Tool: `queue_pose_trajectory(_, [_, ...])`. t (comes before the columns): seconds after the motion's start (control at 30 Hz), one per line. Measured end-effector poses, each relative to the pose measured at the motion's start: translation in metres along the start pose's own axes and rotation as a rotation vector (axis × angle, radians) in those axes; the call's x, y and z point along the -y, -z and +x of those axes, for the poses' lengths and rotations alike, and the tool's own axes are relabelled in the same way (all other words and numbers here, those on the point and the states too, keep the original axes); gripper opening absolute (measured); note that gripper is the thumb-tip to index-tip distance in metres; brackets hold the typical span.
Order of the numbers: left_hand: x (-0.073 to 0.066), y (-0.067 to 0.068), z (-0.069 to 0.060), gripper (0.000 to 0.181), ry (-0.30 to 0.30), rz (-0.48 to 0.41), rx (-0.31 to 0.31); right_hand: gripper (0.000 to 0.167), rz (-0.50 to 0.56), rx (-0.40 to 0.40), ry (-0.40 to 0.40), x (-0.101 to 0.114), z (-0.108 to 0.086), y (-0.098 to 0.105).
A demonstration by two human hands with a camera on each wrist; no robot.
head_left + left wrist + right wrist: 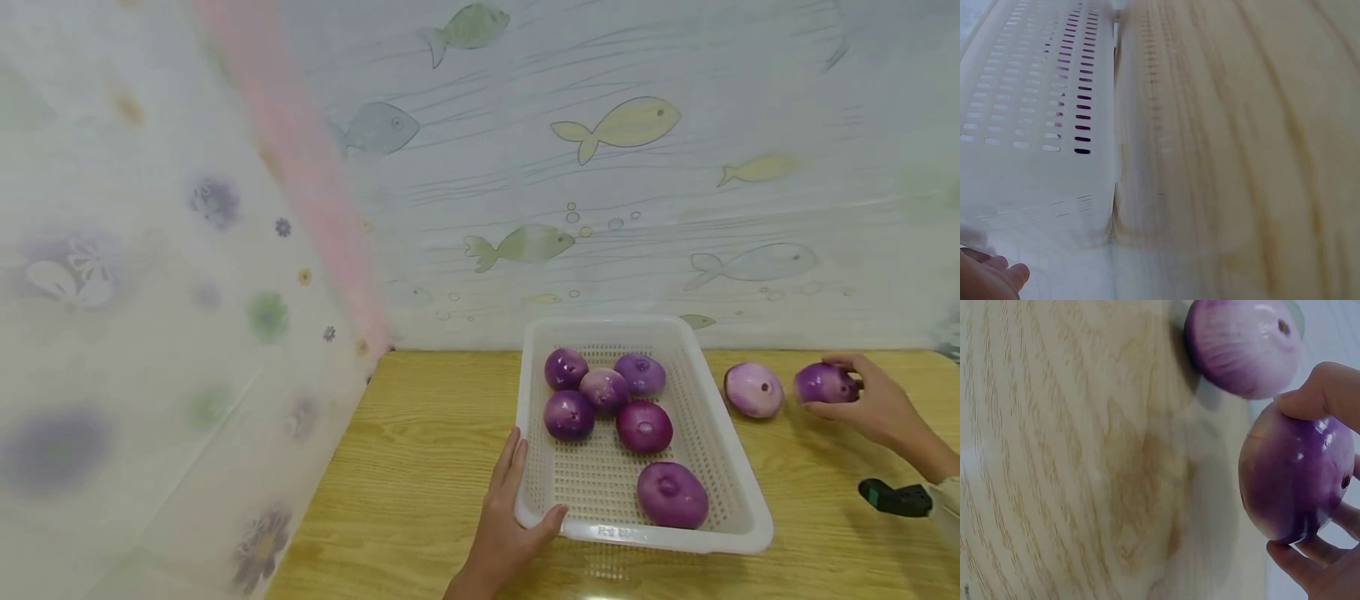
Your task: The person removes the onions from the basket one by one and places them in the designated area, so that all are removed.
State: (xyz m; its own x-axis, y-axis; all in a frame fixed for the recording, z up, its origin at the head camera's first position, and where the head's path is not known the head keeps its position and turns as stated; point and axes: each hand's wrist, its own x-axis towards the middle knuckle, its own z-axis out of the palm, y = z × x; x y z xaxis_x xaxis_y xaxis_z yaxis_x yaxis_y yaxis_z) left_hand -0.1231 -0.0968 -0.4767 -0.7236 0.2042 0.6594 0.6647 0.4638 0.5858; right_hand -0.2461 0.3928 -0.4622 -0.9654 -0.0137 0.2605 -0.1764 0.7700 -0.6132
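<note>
My left hand (504,518) grips the near left corner of a white plastic basket (723,425), thumb at the front rim and fingers along the left side. In the left wrist view, fingertips (999,269) show low beside the basket's slotted wall (1029,169). Several purple onions (645,427) lie inside the basket. To its right, my right hand (881,407) holds a purple onion (1294,478) between thumb and fingers, apparently raised off the table. Beside that one, a paler onion (753,390) rests on the table, close to the basket's right side.
The wood-grain table (420,450) meets a pale wall covering (637,183) printed with fish, right behind the basket. Another covering with flowers (150,333) stands along the left edge. A black device (896,498) sits by the right wrist.
</note>
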Motion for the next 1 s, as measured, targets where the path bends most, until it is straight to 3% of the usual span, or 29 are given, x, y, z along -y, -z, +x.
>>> queue_pose_trajectory(0.13, [0.0,-0.001,0.001,0.084,-0.016,0.003,-0.008,0.076,-0.011,0.018,-0.022,0.007,-0.004,0.002])
queue_pose_trajectory(0.33, [0.001,-0.002,0.001,0.084,-0.037,0.017,-0.014,0.075,-0.004,0.006,-0.019,-0.002,-0.004,0.0])
queue_pose_trajectory(1.0, [-0.002,0.002,0.001,0.083,-0.018,0.027,-0.01,0.073,-0.099,-0.02,-0.026,-0.007,0.001,-0.003])
